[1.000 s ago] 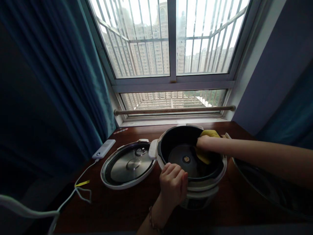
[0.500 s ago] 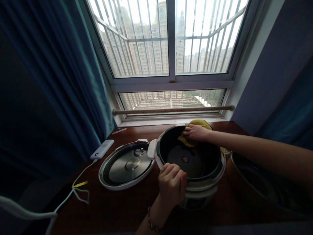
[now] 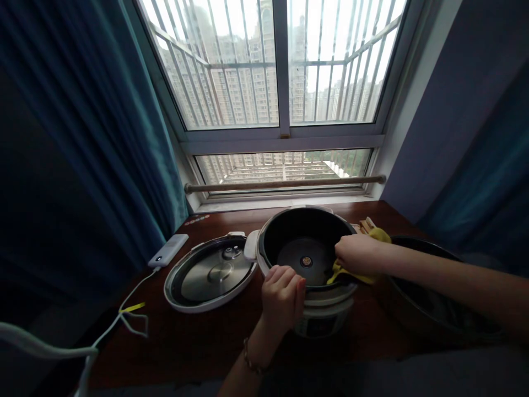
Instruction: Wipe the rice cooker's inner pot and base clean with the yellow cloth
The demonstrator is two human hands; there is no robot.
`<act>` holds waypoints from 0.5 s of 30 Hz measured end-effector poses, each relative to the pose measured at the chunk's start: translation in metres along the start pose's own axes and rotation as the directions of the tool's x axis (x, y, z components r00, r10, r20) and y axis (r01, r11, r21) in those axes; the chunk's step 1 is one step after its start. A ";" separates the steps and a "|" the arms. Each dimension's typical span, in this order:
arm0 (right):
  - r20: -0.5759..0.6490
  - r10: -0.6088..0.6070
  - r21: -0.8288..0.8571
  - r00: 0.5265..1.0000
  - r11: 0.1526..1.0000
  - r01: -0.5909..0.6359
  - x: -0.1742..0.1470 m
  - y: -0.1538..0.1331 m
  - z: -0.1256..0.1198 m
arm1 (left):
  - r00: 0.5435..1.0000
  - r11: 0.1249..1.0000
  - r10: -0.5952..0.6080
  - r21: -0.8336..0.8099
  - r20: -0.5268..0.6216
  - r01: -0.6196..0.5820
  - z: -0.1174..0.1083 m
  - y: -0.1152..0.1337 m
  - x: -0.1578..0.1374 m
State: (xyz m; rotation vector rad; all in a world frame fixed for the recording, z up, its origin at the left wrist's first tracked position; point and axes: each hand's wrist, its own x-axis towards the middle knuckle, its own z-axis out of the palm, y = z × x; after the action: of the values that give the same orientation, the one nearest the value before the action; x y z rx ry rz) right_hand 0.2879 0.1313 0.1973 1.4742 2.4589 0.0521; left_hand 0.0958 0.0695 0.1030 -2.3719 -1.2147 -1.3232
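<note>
In front of me stands a white electric cooker (image 3: 328,298) with its lid off, its dark inside and round bottom showing. My left hand (image 3: 281,298) is closed over the near-left rim of the cooker. A bracelet circles that wrist. My right hand (image 3: 356,253) grips a yellow cloth (image 3: 350,274) at the right side of the rim; part of the cloth hangs inside and part lies over the edge. Left of the cooker, the detached lid (image 3: 215,274) lies with its metal inner face up.
A large dark basin (image 3: 425,245) stands to the right, partly under my right forearm. On the left are a white power bank (image 3: 168,250) and its cable (image 3: 132,292) with a yellow tie. Behind the brown table (image 3: 231,342) is a barred window (image 3: 285,132); a blue curtain (image 3: 136,138) hangs left.
My right hand has moved with the yellow cloth from the far rim round to the right side of the cooker. My left hand stays on the near rim. The view has shifted slightly.
</note>
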 end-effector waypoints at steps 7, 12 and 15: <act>-0.259 0.042 0.208 0.965 0.978 0.013 -0.034 -0.073 0.006 | 0.988 0.961 -0.119 -0.262 -0.099 0.089 -0.023 0.002 -0.002; -0.408 0.187 0.633 0.894 0.763 0.130 -0.034 -0.102 0.015 | 0.989 0.992 -0.109 -0.083 -0.104 0.101 -0.046 0.039 0.005; -0.543 0.297 0.786 0.785 0.510 0.350 -0.037 -0.095 0.032 | 0.990 0.989 -0.139 0.042 -0.027 0.140 -0.032 0.062 0.005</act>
State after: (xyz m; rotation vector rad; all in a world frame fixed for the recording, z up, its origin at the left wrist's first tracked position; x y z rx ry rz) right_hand 0.2303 0.0494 0.1585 2.0206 3.2928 -1.0656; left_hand 0.1216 0.0159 0.1397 -2.2714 -1.4111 -1.3454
